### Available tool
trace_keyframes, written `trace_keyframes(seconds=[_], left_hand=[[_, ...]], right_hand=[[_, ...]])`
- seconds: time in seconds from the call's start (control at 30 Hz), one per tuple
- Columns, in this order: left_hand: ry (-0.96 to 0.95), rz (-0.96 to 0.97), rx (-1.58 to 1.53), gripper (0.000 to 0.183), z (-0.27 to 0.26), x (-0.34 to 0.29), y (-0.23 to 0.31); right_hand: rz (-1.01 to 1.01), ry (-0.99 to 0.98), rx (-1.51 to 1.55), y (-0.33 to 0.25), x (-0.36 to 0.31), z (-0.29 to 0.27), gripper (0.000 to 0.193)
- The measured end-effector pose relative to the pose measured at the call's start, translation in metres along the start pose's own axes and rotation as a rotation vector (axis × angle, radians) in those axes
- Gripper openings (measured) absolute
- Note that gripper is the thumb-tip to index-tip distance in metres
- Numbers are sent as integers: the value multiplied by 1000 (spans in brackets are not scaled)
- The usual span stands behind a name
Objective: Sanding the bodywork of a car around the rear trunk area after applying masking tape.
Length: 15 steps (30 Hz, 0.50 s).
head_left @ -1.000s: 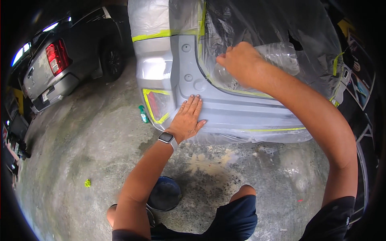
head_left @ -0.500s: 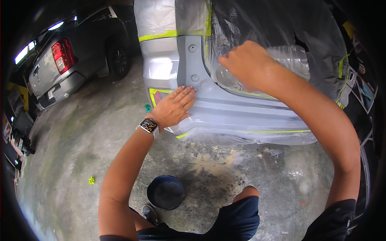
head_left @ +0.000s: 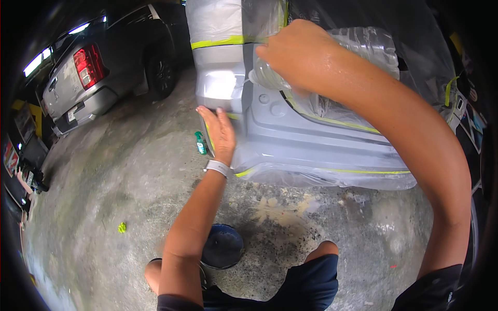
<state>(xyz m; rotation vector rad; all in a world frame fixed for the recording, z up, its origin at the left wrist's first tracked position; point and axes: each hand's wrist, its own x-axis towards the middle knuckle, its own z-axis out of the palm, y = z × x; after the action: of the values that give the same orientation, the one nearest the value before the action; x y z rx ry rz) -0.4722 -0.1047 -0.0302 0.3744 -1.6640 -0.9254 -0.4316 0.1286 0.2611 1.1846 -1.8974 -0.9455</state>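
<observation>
My right hand (head_left: 306, 57) is closed around a large clear plastic bottle (head_left: 371, 49), tipped nearly level over a car body panel. The bottle's neck (head_left: 267, 76) points left, and something thin and clear shows just past its mouth. Below lies the smooth grey panel (head_left: 321, 136), bordered by yellow-green masking tape (head_left: 218, 41) and plastic sheeting (head_left: 215, 19). At the panel's left corner, my left hand (head_left: 222, 133) rests with fingers stretched out, nothing in its grasp. It covers much of the taped area there. My right fingertips are hidden behind the hand.
A green spray bottle (head_left: 200, 143) stands on the concrete floor left of the panel. Near my legs sits a round black tub (head_left: 223, 246). A crumpled yellow-green scrap (head_left: 122, 227) lies farther left. A grey pickup truck (head_left: 111, 67) is parked at the back left.
My right hand has carried the bottle left and farther away, its neck now over the panel's upper left. My left hand has slid left from the panel face to its corner edge.
</observation>
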Motion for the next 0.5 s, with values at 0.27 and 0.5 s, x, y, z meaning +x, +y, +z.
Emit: trace_keyframes(seconds=[0.27, 0.5], left_hand=[[-320, 310, 328, 89, 45, -103, 86], [-402, 699, 574, 72, -13, -53, 61]], right_hand=[[-15, 52, 70, -2, -21, 39, 50], [34, 98, 98, 0, -26, 62, 61]])
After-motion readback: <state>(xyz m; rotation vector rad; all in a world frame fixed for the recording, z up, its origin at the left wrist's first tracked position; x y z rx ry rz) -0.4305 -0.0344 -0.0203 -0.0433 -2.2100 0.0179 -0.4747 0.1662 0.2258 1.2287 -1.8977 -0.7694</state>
